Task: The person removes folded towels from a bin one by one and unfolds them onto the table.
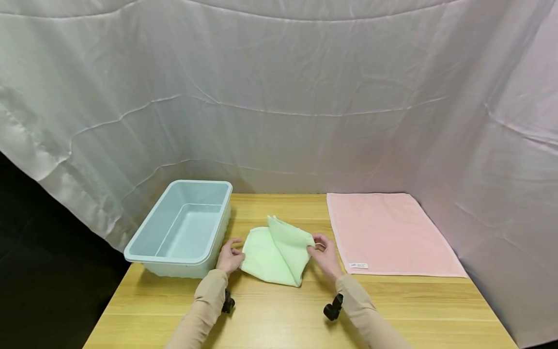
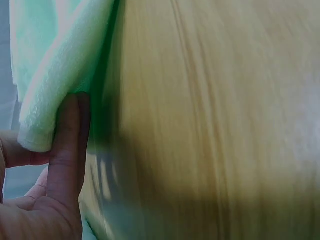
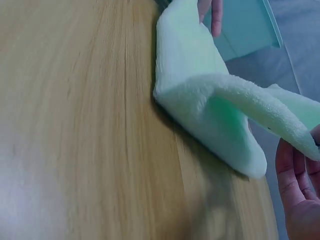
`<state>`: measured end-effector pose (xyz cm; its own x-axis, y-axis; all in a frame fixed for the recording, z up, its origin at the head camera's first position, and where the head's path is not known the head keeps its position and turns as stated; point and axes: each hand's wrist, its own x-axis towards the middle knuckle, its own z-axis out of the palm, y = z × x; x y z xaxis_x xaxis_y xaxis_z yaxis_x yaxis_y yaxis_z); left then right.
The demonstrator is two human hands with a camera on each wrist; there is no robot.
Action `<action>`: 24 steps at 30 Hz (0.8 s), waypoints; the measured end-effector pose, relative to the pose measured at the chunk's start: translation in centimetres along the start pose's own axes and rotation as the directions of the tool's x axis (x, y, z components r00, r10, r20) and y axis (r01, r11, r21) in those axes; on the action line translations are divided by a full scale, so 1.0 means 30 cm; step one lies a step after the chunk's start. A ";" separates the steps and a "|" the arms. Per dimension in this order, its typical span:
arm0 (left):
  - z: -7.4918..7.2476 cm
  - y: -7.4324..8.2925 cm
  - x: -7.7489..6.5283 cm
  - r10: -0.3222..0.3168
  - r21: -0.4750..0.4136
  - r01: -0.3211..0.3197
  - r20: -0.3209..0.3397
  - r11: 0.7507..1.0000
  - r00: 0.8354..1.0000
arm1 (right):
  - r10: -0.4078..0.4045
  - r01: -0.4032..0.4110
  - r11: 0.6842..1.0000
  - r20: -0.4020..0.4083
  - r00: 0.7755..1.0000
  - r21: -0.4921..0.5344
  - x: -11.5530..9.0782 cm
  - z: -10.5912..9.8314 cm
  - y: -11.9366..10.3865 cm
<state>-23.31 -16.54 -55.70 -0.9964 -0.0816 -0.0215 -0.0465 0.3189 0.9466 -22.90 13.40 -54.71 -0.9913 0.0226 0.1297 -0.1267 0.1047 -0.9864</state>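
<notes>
A light green towel [image 1: 266,257], partly folded over itself, lies on the wooden table between both hands. My left hand [image 1: 230,256] pinches its left edge; in the left wrist view the fingers [image 2: 65,155] are on either side of the thick, soft edge. My right hand [image 1: 326,257] pinches the raised flap at the towel's right side. In the right wrist view this flap [image 3: 260,105] arches off the layer below, held between thumb and fingers [image 3: 290,175]. Some of the towel's lower layer is hidden beneath the flap.
A pale blue plastic bin [image 1: 192,259] stands at the left, close to my left hand, with nothing seen inside. A pink towel [image 1: 388,232] with a small white label lies flat at the right. Grey curtain [image 1: 279,97] hangs behind the wooden table [image 1: 279,320].
</notes>
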 end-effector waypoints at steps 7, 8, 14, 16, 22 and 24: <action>-0.011 0.052 -0.016 -0.056 0.058 0.057 -0.016 0.997 0.998 | 0.074 -0.077 0.996 -0.069 0.995 -0.036 -0.013 -0.049 0.001; -0.013 0.054 -0.016 -0.055 0.065 0.055 -0.016 0.996 0.998 | 0.088 -0.092 0.995 -0.078 0.993 -0.049 -0.016 -0.056 0.002; -0.012 0.055 -0.012 -0.026 0.170 0.032 -0.036 0.985 0.999 | 0.118 -0.144 0.974 -0.149 0.982 -0.175 -0.046 -0.102 0.010; -0.008 0.056 -0.013 -0.012 0.226 0.022 -0.047 0.974 0.999 | 0.129 -0.164 0.964 -0.171 0.977 -0.208 -0.058 -0.114 0.013; -0.005 0.048 -0.013 -0.021 0.297 0.036 -0.053 0.954 0.998 | 0.119 -0.191 0.924 -0.227 0.967 -0.331 -0.091 -0.152 0.025; -0.005 0.040 -0.014 -0.010 0.315 0.025 -0.048 0.949 0.999 | 0.096 -0.182 0.913 -0.241 0.966 -0.364 -0.100 -0.162 0.024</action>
<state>-22.94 -16.25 -54.51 -0.9914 -0.1301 -0.0155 -0.0910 0.5977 0.7966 -19.83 18.24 -55.31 -0.9608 0.2717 0.0545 0.0779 0.4537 -0.8878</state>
